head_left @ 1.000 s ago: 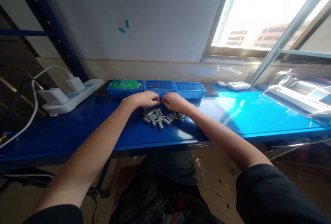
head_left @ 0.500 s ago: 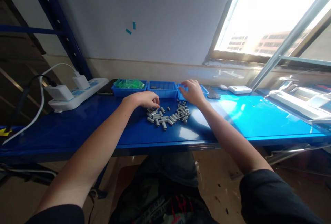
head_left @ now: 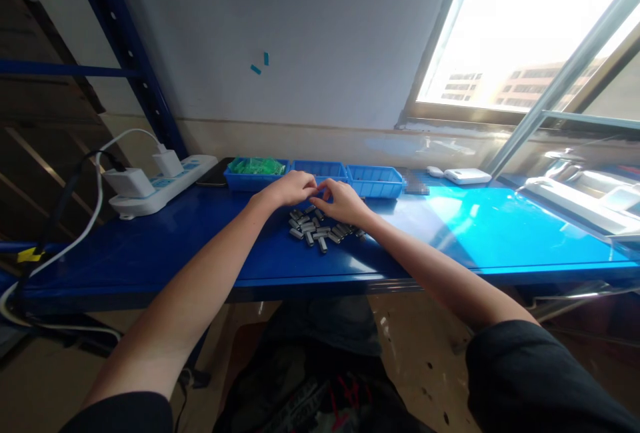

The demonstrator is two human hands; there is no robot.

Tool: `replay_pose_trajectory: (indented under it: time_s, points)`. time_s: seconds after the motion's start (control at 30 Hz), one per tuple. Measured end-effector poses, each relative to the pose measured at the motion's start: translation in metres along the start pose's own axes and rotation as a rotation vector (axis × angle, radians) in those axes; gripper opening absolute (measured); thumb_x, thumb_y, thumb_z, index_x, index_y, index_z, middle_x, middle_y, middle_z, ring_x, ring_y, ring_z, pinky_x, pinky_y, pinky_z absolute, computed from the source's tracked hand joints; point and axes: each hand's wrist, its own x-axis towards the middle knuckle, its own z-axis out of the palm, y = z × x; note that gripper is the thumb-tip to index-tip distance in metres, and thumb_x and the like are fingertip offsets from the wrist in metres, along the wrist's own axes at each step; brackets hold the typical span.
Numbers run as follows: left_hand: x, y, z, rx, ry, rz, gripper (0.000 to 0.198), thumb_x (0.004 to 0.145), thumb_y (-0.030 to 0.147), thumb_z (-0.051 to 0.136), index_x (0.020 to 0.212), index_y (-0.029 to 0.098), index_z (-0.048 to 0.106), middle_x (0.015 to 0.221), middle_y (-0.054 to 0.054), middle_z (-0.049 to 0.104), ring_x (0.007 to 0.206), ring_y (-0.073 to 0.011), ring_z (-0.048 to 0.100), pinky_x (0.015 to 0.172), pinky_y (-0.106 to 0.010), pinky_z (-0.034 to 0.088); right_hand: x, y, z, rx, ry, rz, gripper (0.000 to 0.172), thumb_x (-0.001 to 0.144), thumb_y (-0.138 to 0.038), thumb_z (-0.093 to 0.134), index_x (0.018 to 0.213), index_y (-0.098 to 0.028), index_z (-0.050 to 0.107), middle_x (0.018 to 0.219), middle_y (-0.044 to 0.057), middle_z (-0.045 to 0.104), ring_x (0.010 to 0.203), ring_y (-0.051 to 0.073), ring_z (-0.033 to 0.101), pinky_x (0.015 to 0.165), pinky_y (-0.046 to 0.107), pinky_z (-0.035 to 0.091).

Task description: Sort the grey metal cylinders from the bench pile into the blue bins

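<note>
My left hand (head_left: 294, 187) and my right hand (head_left: 344, 202) meet at their fingertips, just above the far side of a pile of small grey metal sleeves (head_left: 321, 233). The fingers of both are closed in a pinch. Whatever sits between them is too small or hidden to make out. Several sleeves lie loose on the blue table (head_left: 270, 253), and the right part of the pile is partly covered by my right hand. Behind the hands stand a blue middle bin (head_left: 325, 170) and a blue right bin (head_left: 375, 187).
A left blue bin (head_left: 245, 183) holds green plastic bags (head_left: 257, 166). Further left lie a white power strip (head_left: 145, 203) with plugged-in adapters and a dark flat object (head_left: 215, 174). White devices (head_left: 467, 176) rest on the right by the window.
My right hand has come from the right bin leftward and nearer, meeting my left hand. The left hand stays close to the pile. The camera view has shifted slightly.
</note>
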Motion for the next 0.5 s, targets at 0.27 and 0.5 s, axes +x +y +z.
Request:
replay_pose_trajectory:
  time_s: [0.27,0.5]
  points:
    - [-0.002,-0.007,-0.008,0.065,-0.036,-0.167,0.033,0.085,0.036,0.046,0.102,0.018,0.067,0.103,-0.008,0.072,0.087,-0.0198,0.065,0.071,-0.023,0.045,0.011,-0.002,-0.005,0.029,-0.322,-0.230,0.017,0.087,-0.021,0.060,0.098,-0.016,0.071,0.093,0.007,0.067,0.086,0.017,0.060,0.081,0.028,0.042]
    - [-0.014,-0.016,-0.021,-0.028,-0.427,-0.087,0.049,0.074,0.045,0.058,0.116,0.022,0.064,0.110,-0.005,0.071,0.091,-0.0194,0.064,0.071,-0.021,0.045,0.007,-0.004,-0.007,-0.057,-0.214,-0.269,0.007,0.086,-0.018,0.059,0.090,-0.014,0.064,0.090,0.008,0.065,0.089,0.020,0.056,0.080,0.031,0.042]
